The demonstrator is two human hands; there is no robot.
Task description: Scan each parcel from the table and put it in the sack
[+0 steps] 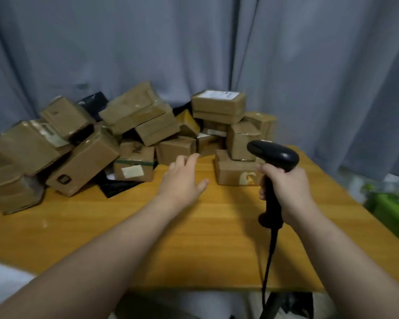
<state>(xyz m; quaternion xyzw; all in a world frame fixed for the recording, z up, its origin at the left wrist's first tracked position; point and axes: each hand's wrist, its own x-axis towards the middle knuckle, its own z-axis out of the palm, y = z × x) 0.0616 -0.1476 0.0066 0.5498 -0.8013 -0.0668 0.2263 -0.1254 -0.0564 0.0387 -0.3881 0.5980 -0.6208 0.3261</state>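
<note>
Head view: wooden worktop (194,249) is backed by grey curtain (194,42); scanner (274,155) is gripped by right hand (286,189); left hand (182,180) is held outstretched, fingers straight.

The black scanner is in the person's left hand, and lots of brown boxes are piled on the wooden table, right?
Not quite. The head view shows the black scanner gripped in the right hand, not the left. The left hand is open and holds nothing. The rest is right: lots of brown boxes are piled on the wooden table.
</note>
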